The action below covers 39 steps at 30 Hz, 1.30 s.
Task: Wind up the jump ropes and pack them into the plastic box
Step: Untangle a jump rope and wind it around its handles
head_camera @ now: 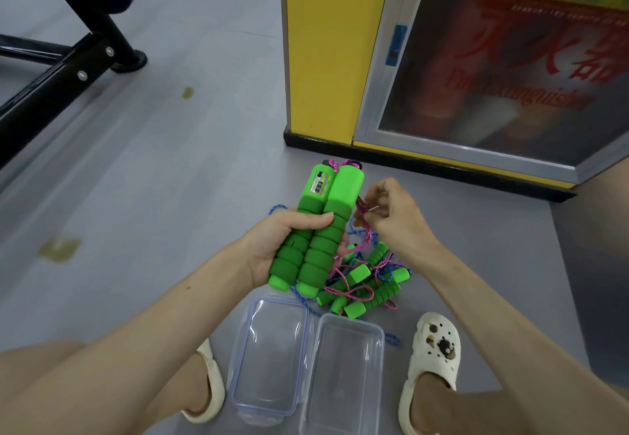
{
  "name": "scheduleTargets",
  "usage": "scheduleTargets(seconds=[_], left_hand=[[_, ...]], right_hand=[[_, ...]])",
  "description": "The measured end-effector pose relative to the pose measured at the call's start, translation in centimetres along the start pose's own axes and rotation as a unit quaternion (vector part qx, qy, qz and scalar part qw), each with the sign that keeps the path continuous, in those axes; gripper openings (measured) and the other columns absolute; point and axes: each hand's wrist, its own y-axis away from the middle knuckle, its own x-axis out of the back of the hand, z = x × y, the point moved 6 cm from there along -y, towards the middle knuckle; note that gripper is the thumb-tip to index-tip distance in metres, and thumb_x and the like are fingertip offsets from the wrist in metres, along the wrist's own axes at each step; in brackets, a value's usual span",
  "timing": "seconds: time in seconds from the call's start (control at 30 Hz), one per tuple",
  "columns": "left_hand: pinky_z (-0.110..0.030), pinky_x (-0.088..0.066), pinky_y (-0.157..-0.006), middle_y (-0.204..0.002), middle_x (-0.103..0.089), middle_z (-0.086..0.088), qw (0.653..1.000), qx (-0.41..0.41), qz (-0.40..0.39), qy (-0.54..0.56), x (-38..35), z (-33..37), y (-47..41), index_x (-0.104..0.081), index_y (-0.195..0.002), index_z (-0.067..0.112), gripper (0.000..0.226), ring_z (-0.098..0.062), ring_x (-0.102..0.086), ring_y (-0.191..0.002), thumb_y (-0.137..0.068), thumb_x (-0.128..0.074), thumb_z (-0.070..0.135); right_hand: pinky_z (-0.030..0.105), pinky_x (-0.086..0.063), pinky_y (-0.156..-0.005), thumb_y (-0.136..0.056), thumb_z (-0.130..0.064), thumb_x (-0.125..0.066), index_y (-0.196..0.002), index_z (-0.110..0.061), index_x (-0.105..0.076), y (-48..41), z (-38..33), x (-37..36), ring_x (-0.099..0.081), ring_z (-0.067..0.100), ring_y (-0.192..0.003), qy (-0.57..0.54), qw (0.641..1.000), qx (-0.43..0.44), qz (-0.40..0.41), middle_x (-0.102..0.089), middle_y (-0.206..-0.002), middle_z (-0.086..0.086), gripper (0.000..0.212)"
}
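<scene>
In left hand (272,250): two green handles (320,227) clasped, grip full.
At right hand (396,220): pink cord (361,208) pinched, grip narrow.
Winding: cord best kept taut, turns laid evenly.

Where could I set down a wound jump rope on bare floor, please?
Bare grey floor lies left of the lid, up to the black bench frame, and in a narrow strip between the rope pile and the yellow cabinet. Crowded: lid, plastic box and pile lie close together.
</scene>
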Motion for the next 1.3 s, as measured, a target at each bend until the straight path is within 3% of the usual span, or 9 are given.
scheduleTargets(seconds=[0.17,0.33,0.5,0.6,0.87,1.03,1.13,1.23,1.3], left_hand=[[-0.032,-0.057,-0.06,-0.076,-0.069,-0.014,1.0,-0.008,-0.013,-0.017,-0.4,0.2,0.2,-0.067,-0.089,0.002,0.019,-0.023,-0.069,-0.062,-0.074,-0.058,0.011],[-0.033,-0.058,-0.065,-0.079,-0.07,-0.013,0.999,-0.026,0.004,-0.018,-0.3,0.5,0.0,-0.068,-0.089,0.003,0.022,-0.022,-0.069,-0.064,-0.071,-0.061,0.013],[-0.032,-0.057,-0.064,-0.077,-0.07,-0.013,1.0,-0.027,0.007,-0.006,-0.4,0.3,0.1,-0.066,-0.089,0.003,0.021,-0.023,-0.068,-0.063,-0.072,-0.06,0.013],[-0.031,-0.057,-0.063,-0.077,-0.07,-0.012,0.999,-0.033,0.016,-0.009,-0.3,0.6,0.1,-0.066,-0.089,0.004,0.022,-0.021,-0.068,-0.063,-0.071,-0.061,0.014],[-0.03,-0.057,-0.062,-0.075,-0.07,-0.011,0.997,-0.054,0.057,0.028,0.3,1.4,0.0,-0.066,-0.09,0.002,0.026,-0.02,-0.069,-0.062,-0.068,-0.062,0.016],[-0.03,-0.057,-0.064,-0.075,-0.071,-0.01,0.995,-0.062,0.07,0.023,0.7,1.4,-0.1,-0.066,-0.091,0.002,0.017,-0.019,-0.069,-0.063,-0.079,-0.06,0.014],[-0.03,-0.057,-0.065,-0.076,-0.071,-0.008,0.994,-0.063,0.087,0.009,0.9,1.4,-0.2,-0.067,-0.091,0.004,0.013,-0.018,-0.069,-0.064,-0.088,-0.057,0.013],[-0.03,-0.057,-0.066,-0.08,-0.071,-0.009,0.993,-0.069,0.095,-0.008,1.0,1.4,-0.4,-0.067,-0.091,0.005,0.012,-0.019,-0.069,-0.067,-0.087,-0.059,0.013],[-0.03,-0.056,-0.065,-0.082,-0.07,-0.01,0.992,-0.072,0.103,-0.018,1.0,1.2,-0.5,-0.067,-0.094,0.005,0.012,-0.02,-0.068,-0.068,-0.087,-0.06,0.012]], right_hand=[[0.048,-0.055,-0.074,-0.076,0.008,-0.065,-0.079,-0.022,-0.044,0.0,0.1,0.6,-0.066,0.031,-0.084,0.035,0.998,-0.017,0.049,-0.06,-0.089,0.01,0.037],[0.04,-0.055,-0.065,-0.077,0.02,-0.053,-0.074,-0.011,-0.045,-0.3,0.1,0.7,-0.066,0.028,-0.062,-0.067,0.995,-0.047,0.061,-0.055,-0.088,0.016,0.032],[0.044,-0.054,-0.066,-0.066,0.014,-0.067,-0.071,-0.017,-0.048,-0.6,0.2,0.5,-0.066,0.034,-0.081,0.048,0.998,-0.027,0.04,-0.059,-0.078,0.005,0.036],[0.044,-0.055,-0.071,-0.063,0.013,-0.072,-0.073,-0.018,-0.048,-0.5,0.2,0.4,-0.065,0.029,-0.084,0.033,0.998,-0.032,0.048,-0.057,-0.077,0.0,0.041],[0.017,-0.052,-0.054,-0.086,0.019,-0.049,-0.081,-0.009,-0.058,-0.3,-0.2,-0.4,-0.063,0.013,-0.057,-0.172,0.983,-0.058,0.001,-0.061,-0.078,0.011,0.029],[0.016,-0.044,-0.056,-0.096,-0.007,-0.05,-0.094,-0.015,-0.064,-0.3,0.1,-0.6,-0.054,0.007,-0.06,-0.134,0.988,-0.071,-0.017,-0.063,-0.08,0.006,0.016],[0.013,-0.042,-0.065,-0.089,-0.019,-0.063,-0.098,-0.016,-0.057,0.0,-0.5,-0.5,-0.059,0.005,-0.077,-0.009,1.0,0.001,-0.001,-0.066,-0.089,-0.001,0.011],[0.013,-0.042,-0.054,-0.095,-0.014,-0.055,-0.101,-0.016,-0.048,0.3,-0.7,-0.7,-0.056,0.0,-0.056,-0.001,1.0,0.026,0.009,-0.07,-0.078,0.0,0.009],[0.018,-0.046,-0.054,-0.098,-0.015,-0.048,-0.098,-0.016,-0.051,0.2,-0.4,-1.0,-0.058,0.006,-0.055,-0.027,1.0,-0.001,-0.005,-0.071,-0.076,0.002,0.003]])
